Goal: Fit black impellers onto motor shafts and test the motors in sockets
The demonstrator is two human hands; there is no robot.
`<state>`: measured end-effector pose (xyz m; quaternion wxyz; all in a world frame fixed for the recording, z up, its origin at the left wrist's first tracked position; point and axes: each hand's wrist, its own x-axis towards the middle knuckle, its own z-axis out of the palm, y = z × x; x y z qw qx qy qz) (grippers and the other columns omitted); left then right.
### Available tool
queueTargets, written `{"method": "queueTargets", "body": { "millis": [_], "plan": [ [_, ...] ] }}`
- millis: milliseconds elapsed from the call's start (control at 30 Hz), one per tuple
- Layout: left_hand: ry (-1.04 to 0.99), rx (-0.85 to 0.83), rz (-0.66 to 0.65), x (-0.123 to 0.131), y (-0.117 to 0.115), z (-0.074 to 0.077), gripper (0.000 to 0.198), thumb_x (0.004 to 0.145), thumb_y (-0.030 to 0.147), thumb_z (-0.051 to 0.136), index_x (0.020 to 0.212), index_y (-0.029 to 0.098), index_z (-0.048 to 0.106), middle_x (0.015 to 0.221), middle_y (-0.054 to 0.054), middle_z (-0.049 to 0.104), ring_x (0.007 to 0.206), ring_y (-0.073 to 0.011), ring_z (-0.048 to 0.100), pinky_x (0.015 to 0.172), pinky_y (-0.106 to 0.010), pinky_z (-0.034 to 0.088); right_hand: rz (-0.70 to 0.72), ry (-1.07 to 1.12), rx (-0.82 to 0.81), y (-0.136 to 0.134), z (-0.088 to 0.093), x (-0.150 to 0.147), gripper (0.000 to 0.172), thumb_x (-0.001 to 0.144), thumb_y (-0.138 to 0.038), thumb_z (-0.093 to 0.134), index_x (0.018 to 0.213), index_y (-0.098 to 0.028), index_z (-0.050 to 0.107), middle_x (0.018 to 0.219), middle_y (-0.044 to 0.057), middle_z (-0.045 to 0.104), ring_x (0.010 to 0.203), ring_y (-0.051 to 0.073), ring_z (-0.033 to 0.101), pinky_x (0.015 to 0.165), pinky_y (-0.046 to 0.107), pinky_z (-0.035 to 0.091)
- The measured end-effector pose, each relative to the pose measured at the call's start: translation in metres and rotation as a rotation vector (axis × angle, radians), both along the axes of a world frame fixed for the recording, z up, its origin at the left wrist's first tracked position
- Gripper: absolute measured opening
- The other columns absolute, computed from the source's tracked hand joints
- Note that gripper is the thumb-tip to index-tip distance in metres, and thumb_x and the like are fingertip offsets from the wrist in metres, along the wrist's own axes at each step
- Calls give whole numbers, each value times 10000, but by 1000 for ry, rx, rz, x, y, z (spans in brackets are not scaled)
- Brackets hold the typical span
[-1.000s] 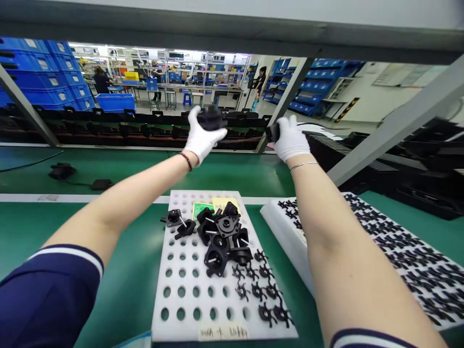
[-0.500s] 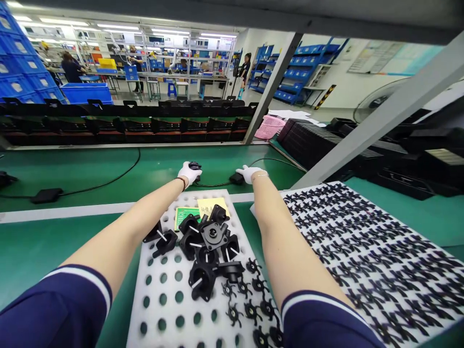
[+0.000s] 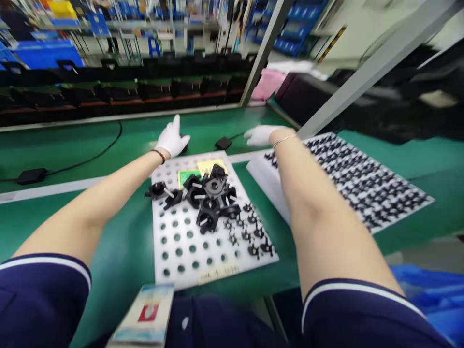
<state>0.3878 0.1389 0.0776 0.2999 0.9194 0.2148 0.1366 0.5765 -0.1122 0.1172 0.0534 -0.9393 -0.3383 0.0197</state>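
My left hand (image 3: 172,139), in a white glove, is over the green bench beyond the perforated white foam board (image 3: 170,261). Its index finger and thumb are apart; a dark part (image 3: 185,146) shows behind it, mostly hidden. My right hand (image 3: 261,136), also gloved, has its fingers stretched leftward with nothing visible in them. To its left, apart from it, lies a small black box (image 3: 223,143) on a cable. Heaped on the board are black plastic housings (image 3: 208,220) with white pins, and several small black bladed pieces (image 3: 246,235).
A white sheet (image 3: 266,181) carrying rows of black pieces lies under my right forearm. A grey post (image 3: 266,48) rises at the bench's far edge. Black bins (image 3: 119,92) line the back. Another black box (image 3: 32,176) with a cable is at left.
My view has tilted down. My right hand has moved right, away from the small black box. My left hand's fingers have spread from around the black part.
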Motion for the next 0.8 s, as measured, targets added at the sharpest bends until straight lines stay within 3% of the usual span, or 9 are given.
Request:
{"method": "queueTargets", "body": {
  "millis": [33,100,200,300,400,533,633,700,800],
  "plan": [
    [-94,66,-101,-18,-10,6,862,858,293,732,1642,164,397,1589,-213,503,1490,-394,486,1275,-500,371,-25,46,-31,-4,5,-9,424,1001,-368,571,918,-11,784,1288,175,763,1245,257,713,1063,386,500],
    [-198,114,-301,-59,-35,19,669,880,328,716,1522,212,565,1542,-153,551,1462,-361,509,1266,-490,390,-34,103,-41,-13,16,-30,544,948,-398,471,1043,39,779,1437,176,678,1378,324,605,1093,419,422],
    [-155,163,-550,-128,-71,30,362,922,335,666,1259,225,738,1366,-102,661,1329,-327,603,1199,-522,461,28,130,38,-27,31,-83,549,924,-374,509,1275,-33,759,1385,97,723,1328,330,637,1056,452,439],
    [17,203,-610,-185,-91,16,220,961,282,611,1063,201,788,1184,-96,722,1103,-274,684,1063,-476,557,130,172,59,-42,29,-159,293,901,-278,683,1129,-197,849,1067,17,821,1078,285,752,979,450,550],
    [179,200,-524,-219,-95,-9,222,978,246,590,1041,195,796,1151,-101,737,1024,-257,697,968,-426,589,221,194,28,-48,-1,-232,244,901,-286,727,1116,-274,840,947,32,804,910,302,757,877,476,617],
    [269,158,-495,-242,-107,-31,221,980,236,614,1110,204,789,1203,-99,747,1136,-278,686,1017,-420,573,164,114,48,-37,-50,-295,540,896,-347,738,1418,-225,677,1199,170,753,993,377,734,805,471,607],
    [311,132,-583,-244,-128,-37,254,1000,226,592,1160,199,788,1206,-103,750,1137,-284,684,1041,-423,555,45,196,206,-36,-69,-310,476,880,-270,697,1352,-208,684,1253,178,728,1027,363,731,841,466,609],
    [319,128,-640,-237,-145,-39,286,1024,248,564,1200,204,785,1216,-110,743,1103,-284,689,1005,-415,553,-47,232,450,-49,-73,-306,367,842,-283,720,1202,-211,722,1217,150,742,1072,352,723,932,487,604],
    [307,165,-690,-214,-167,-41,304,1039,273,538,1192,195,788,1213,-129,730,1053,-292,685,936,-407,541,-205,223,1026,-86,-73,-291,332,780,-380,802,1058,-228,703,1105,94,760,1072,314,722,1041,516,573]
  ]
}}
